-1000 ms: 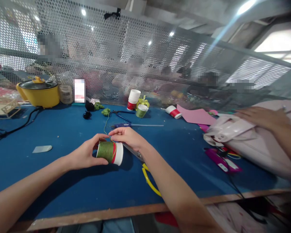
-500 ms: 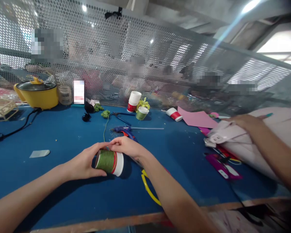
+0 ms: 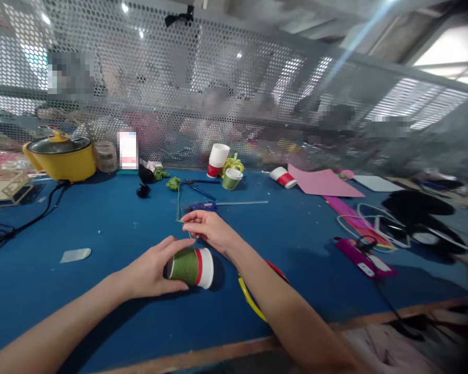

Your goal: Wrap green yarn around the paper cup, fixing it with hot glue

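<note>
My left hand (image 3: 150,270) grips a paper cup (image 3: 193,266) that lies on its side above the blue table (image 3: 101,228). Most of the cup is wound in green yarn, with a red band and a white rim left bare. My right hand (image 3: 206,229) is just behind the cup, fingers pinched on the green yarn strand (image 3: 178,205). The strand runs back over the table to a small green yarn bundle (image 3: 173,182).
A yellow electric pot (image 3: 60,156) and a jar stand at the back left, with black cables beside them. Stacked paper cups (image 3: 217,159), a glue gun (image 3: 203,206), pink paper (image 3: 323,183), a magenta tool (image 3: 364,258) and black items lie further right. A yellow loop (image 3: 249,301) rests under my right forearm.
My right hand has lifted off the cup and drawn the yarn back a little. The pale pink bag and the other person's hand at the right are gone from view.
</note>
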`<state>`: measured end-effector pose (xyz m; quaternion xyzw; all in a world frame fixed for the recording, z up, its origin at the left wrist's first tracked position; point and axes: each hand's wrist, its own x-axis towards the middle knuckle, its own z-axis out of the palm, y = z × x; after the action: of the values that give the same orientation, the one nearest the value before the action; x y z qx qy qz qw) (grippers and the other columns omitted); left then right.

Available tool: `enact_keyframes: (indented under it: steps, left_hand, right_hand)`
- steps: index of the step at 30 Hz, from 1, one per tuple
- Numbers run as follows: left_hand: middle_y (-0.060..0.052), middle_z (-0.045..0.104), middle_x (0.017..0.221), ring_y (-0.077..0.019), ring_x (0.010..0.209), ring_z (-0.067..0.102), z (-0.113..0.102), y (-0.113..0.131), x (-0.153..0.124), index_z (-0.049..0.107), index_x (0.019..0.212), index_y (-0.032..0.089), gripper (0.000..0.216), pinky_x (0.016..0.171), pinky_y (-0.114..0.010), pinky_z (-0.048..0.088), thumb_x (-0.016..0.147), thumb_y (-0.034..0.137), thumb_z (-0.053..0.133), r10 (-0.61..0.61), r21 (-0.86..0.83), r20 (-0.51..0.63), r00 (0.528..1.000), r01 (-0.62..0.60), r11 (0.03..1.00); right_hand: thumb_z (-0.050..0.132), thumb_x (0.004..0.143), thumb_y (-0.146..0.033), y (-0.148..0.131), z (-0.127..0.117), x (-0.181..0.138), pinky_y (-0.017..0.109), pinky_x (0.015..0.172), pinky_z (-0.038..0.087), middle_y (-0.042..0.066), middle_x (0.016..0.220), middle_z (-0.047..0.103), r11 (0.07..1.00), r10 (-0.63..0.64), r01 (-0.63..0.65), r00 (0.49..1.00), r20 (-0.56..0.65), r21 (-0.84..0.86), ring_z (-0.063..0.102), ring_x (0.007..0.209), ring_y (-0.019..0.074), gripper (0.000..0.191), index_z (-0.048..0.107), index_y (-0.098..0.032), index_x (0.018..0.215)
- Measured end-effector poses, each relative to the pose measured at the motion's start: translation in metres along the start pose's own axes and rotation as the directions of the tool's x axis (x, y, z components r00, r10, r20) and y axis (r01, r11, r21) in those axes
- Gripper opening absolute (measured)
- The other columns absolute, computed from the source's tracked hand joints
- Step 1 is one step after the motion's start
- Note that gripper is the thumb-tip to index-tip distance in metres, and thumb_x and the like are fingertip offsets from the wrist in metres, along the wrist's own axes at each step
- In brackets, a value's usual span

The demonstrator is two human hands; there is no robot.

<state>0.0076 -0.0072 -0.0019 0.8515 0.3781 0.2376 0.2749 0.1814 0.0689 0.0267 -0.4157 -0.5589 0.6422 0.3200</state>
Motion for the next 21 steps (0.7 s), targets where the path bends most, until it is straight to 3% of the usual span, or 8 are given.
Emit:
enact_keyframes:
  steps: [4, 8, 10, 13, 15, 17, 19, 21]
  left_hand:
    - [-0.008, 0.049, 0.110, -0.0258, 0.096, 0.054, 0.001, 0.003, 0.001, 0.027, 0.132, 0.029, 0.068, 0.079, -0.037, 0.047, 0.073, 0.038, 0.061, 0.007, 0.009, 0.019, 1.000, -0.007, 1.000]
    - [-0.008, 0.050, 0.106, -0.0241, 0.095, 0.054, 0.002, 0.007, 0.003, 0.039, 0.122, 0.025, 0.056, 0.080, -0.036, 0.047, 0.072, 0.036, 0.062, 0.039, -0.021, -0.016, 0.999, -0.039, 0.999]
    - [-0.006, 0.051, 0.101, -0.0219, 0.090, 0.055, 0.000, 0.008, 0.004, 0.042, 0.116, 0.022, 0.050, 0.076, -0.034, 0.047, 0.072, 0.035, 0.062, 0.045, -0.026, -0.035, 0.998, -0.046, 0.999]
    - [-0.007, 0.052, 0.105, -0.0220, 0.093, 0.054, -0.005, 0.006, 0.004, 0.041, 0.113, 0.022, 0.046, 0.079, -0.034, 0.046, 0.072, 0.031, 0.062, 0.037, 0.004, -0.056, 0.998, -0.037, 0.999]
    - [-0.008, 0.052, 0.108, -0.0232, 0.096, 0.053, -0.007, 0.002, 0.003, 0.040, 0.112, 0.021, 0.046, 0.080, -0.035, 0.045, 0.073, 0.031, 0.061, 0.023, 0.043, -0.089, 0.996, -0.019, 0.999]
    - [-0.009, 0.051, 0.109, -0.0238, 0.096, 0.053, -0.009, -0.003, 0.003, 0.040, 0.111, 0.021, 0.044, 0.080, -0.035, 0.044, 0.073, 0.030, 0.060, 0.009, 0.084, -0.121, 0.993, 0.001, 0.996]
    - [-0.008, 0.052, 0.108, -0.0240, 0.096, 0.053, -0.008, -0.008, 0.003, 0.040, 0.110, 0.021, 0.043, 0.079, -0.035, 0.044, 0.073, 0.030, 0.060, -0.006, 0.113, -0.147, 0.989, 0.023, 0.993]
    - [-0.008, 0.052, 0.109, -0.0239, 0.096, 0.054, -0.007, -0.011, 0.004, 0.040, 0.110, 0.021, 0.043, 0.079, -0.035, 0.044, 0.073, 0.029, 0.060, -0.010, 0.132, -0.163, 0.987, 0.032, 0.991]
  right_hand:
    - [0.069, 0.059, -0.020, -0.004, 0.004, -0.002, 0.019, 0.048, 0.039, -0.002, 0.062, 0.062, 0.994, -0.047, 0.048, 0.999, -0.011, 0.102, 0.050, 0.048, 0.0047, 0.021, 0.059, -0.015, 0.077]
    - [0.068, 0.062, -0.024, 0.001, 0.005, -0.003, 0.021, 0.053, 0.044, 0.000, 0.066, 0.063, 0.994, -0.075, 0.072, 0.997, 0.032, 0.082, 0.056, 0.054, 0.0073, 0.021, 0.059, -0.015, 0.079]
    - [0.064, 0.067, -0.025, 0.003, 0.000, 0.000, 0.023, 0.057, 0.046, 0.001, 0.069, 0.063, 0.993, -0.115, 0.115, 0.993, 0.006, 0.010, 0.059, 0.058, 0.0087, 0.020, 0.058, -0.014, 0.082]
    - [0.054, 0.076, -0.027, 0.002, -0.018, 0.006, 0.024, 0.058, 0.047, 0.003, 0.072, 0.062, 0.958, -0.210, 0.170, 0.964, -0.162, -0.231, 0.059, 0.059, 0.0096, 0.016, 0.056, -0.013, 0.084]
    - [0.044, 0.082, -0.030, -0.002, -0.036, 0.009, 0.024, 0.060, 0.047, 0.006, 0.078, 0.063, 0.881, -0.243, 0.092, 0.930, -0.275, -0.464, 0.060, 0.061, 0.0100, 0.019, 0.053, -0.014, 0.084]
    - [0.040, 0.084, -0.031, -0.005, -0.052, 0.010, 0.024, 0.063, 0.045, 0.007, 0.082, 0.064, 0.711, -0.242, -0.048, 0.920, -0.308, -0.701, 0.060, 0.067, 0.0116, 0.020, 0.053, -0.015, 0.084]
    - [0.049, 0.079, -0.031, -0.007, -0.065, 0.011, 0.026, 0.064, 0.043, 0.008, 0.081, 0.065, 0.577, -0.220, -0.131, 0.925, -0.308, -0.806, 0.060, 0.072, 0.0152, 0.016, 0.055, -0.016, 0.079]
    - [0.059, 0.070, -0.027, -0.005, -0.072, 0.013, 0.026, 0.064, 0.041, 0.008, 0.075, 0.065, 0.515, -0.181, -0.177, 0.934, -0.308, -0.839, 0.060, 0.074, 0.0186, 0.012, 0.056, -0.016, 0.069]
